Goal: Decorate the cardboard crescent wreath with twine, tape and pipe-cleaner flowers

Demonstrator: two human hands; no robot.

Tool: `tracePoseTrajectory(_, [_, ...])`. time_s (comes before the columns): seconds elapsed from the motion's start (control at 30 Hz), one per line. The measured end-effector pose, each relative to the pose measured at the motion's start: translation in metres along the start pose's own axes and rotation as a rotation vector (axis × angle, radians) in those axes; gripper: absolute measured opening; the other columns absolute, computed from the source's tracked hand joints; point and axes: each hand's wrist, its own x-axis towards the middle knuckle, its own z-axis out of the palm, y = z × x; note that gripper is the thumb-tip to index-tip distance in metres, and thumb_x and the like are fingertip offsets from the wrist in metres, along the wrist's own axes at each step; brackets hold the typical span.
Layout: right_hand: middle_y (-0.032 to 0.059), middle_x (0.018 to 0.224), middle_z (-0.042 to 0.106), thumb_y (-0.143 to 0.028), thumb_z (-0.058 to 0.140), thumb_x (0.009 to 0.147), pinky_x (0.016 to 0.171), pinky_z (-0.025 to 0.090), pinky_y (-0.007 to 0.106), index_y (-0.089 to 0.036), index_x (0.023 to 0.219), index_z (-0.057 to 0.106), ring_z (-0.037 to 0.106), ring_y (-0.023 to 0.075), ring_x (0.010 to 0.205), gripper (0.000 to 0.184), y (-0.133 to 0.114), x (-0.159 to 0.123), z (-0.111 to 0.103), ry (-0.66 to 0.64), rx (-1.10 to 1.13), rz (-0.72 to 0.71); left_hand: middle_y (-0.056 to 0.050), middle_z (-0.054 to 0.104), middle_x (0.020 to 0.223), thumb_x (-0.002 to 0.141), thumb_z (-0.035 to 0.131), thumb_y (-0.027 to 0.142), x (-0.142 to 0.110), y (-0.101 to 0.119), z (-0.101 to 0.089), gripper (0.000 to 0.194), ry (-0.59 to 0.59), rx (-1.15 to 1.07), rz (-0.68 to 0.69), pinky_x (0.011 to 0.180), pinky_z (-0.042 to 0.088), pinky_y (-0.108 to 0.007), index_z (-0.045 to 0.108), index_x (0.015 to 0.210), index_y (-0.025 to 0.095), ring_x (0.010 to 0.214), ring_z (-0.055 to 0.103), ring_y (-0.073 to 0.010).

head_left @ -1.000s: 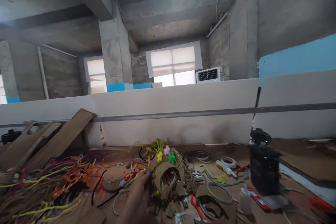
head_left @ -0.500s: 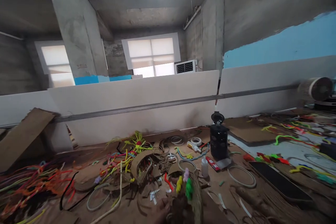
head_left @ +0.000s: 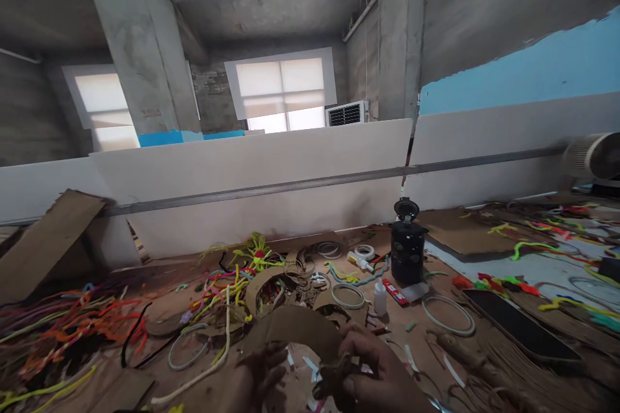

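My left hand is at the bottom centre, its fingers curled against a wide brown cardboard strip. The strip bends in an arc between my two hands. My right hand pinches a dark brown, knobbly piece between thumb and fingers, close to the strip's right end. What this piece is made of is hard to make out. Small white paper scraps lie between the hands. Just beyond my right hand stands a small white squeeze bottle beside a red box.
A black lidded canister stands behind the bottle. Right of it lie a pale ring and a black phone-like slab. Orange pipe cleaners heap at the left. A white partition borders the table's far side.
The lilac, yellow and green fuzzy pieces by my hands are out of sight. The curved cardboard strip and both hands now show more plainly. The view has shifted slightly.
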Motion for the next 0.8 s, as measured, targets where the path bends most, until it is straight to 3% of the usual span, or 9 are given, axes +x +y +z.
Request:
tracePoseTrajectory(0.1, [0.0023, 0.085, 0.056, -0.026, 0.068, 0.057, 0.074, 0.042, 0.032, -0.02, 0.065, 0.062, 0.053, 0.0212, 0.081, 0.011, 0.002, -0.001, -0.001, 0.014, 0.004, -0.001, -0.013, 0.078, 0.082, 0.077, 0.065, 0.015, 0.006, 0.016, -0.009, 0.006, 0.053, -0.076, 0.016, 0.076, 0.056, -0.029, 0.071, 0.079, 0.015, 0.077, 0.074, -0.0225])
tracePoseTrajectory(0.27, [0.0035, 0.086, 0.057, -0.027, 0.066, 0.06, 0.073, 0.04, 0.031, -0.02, 0.067, 0.062, 0.053, 0.0227, 0.083, 0.011, -0.001, -0.004, -0.004, -0.047, -0.072, -0.01, -0.014, 0.078, 0.099, 0.075, 0.078, 0.044, -0.016, 0.039, -0.011, 0.039, -0.25, 0.001, -0.022, 0.077, 0.057, -0.036, 0.075, 0.102, 0.017, 0.085, 0.074, -0.0296])
tracePoseTrajectory(0.37, [0.0035, 0.088, 0.059, -0.021, 0.063, 0.059, 0.074, 0.041, 0.031, -0.021, 0.067, 0.061, 0.055, 0.0227, 0.085, 0.008, -0.009, -0.006, -0.002, -0.08, -0.159, 0.002, -0.015, 0.077, 0.108, 0.075, 0.08, 0.04, -0.027, 0.045, -0.008, 0.042, -0.363, 0.144, -0.006, 0.073, 0.056, -0.033, 0.077, 0.107, 0.015, 0.087, 0.072, -0.0287])
tracePoseTrajectory(0.47, [0.0037, 0.087, 0.059, -0.019, 0.061, 0.061, 0.073, 0.042, 0.031, -0.021, 0.065, 0.061, 0.056, 0.0225, 0.084, 0.005, -0.017, -0.008, 0.003, -0.094, -0.194, 0.016, -0.011, 0.078, 0.107, 0.076, 0.081, 0.03, -0.031, 0.045, -0.004, 0.04, -0.41, 0.37, 0.063, 0.069, 0.053, -0.026, 0.076, 0.114, 0.018, 0.084, 0.07, -0.0222])
tracePoseTrajectory(0.57, [0.0061, 0.097, 0.063, -0.023, 0.064, 0.062, 0.08, 0.045, 0.034, -0.021, 0.067, 0.065, 0.058, 0.0272, 0.097, 0.006, -0.022, -0.01, 0.005, -0.055, -0.089, 0.054, -0.009, 0.078, 0.096, 0.075, 0.081, 0.03, -0.029, 0.047, -0.003, 0.036, -0.375, 0.445, 0.098, 0.067, 0.052, -0.025, 0.078, 0.109, 0.016, 0.076, 0.067, -0.0196])
tracePoseTrajectory(0.67, [0.0066, 0.109, 0.066, -0.031, 0.068, 0.065, 0.086, 0.048, 0.039, -0.022, 0.075, 0.069, 0.061, 0.0287, 0.101, 0.013, -0.021, -0.012, 0.008, 0.034, 0.18, 0.161, -0.007, 0.079, 0.091, 0.069, 0.086, 0.029, -0.023, 0.06, -0.013, 0.037, -0.247, 0.401, 0.183, 0.065, 0.052, -0.024, 0.079, 0.103, 0.015, 0.072, 0.067, -0.018])
tracePoseTrajectory(0.73, [0.0055, 0.1, 0.068, -0.032, 0.072, 0.064, 0.082, 0.051, 0.039, -0.023, 0.083, 0.071, 0.064, 0.0259, 0.091, 0.021, -0.016, -0.016, 0.014, -0.015, 0.364, 0.285, -0.006, 0.08, 0.091, 0.068, 0.087, 0.03, -0.021, 0.073, -0.024, 0.04, -0.17, 0.346, 0.24, 0.066, 0.053, -0.023, 0.077, 0.104, 0.016, 0.071, 0.068, -0.0173])
tracePoseTrajectory(0.8, [0.0037, 0.087, 0.069, -0.028, 0.076, 0.064, 0.076, 0.052, 0.035, -0.02, 0.088, 0.072, 0.066, 0.022, 0.081, 0.025, -0.009, -0.021, 0.023, -0.143, 0.469, 0.421, -0.005, 0.08, 0.091, 0.068, 0.087, 0.03, -0.022, 0.083, -0.035, 0.043, -0.118, 0.285, 0.265, 0.066, 0.053, -0.022, 0.075, 0.107, 0.017, 0.072, 0.069, -0.0167])
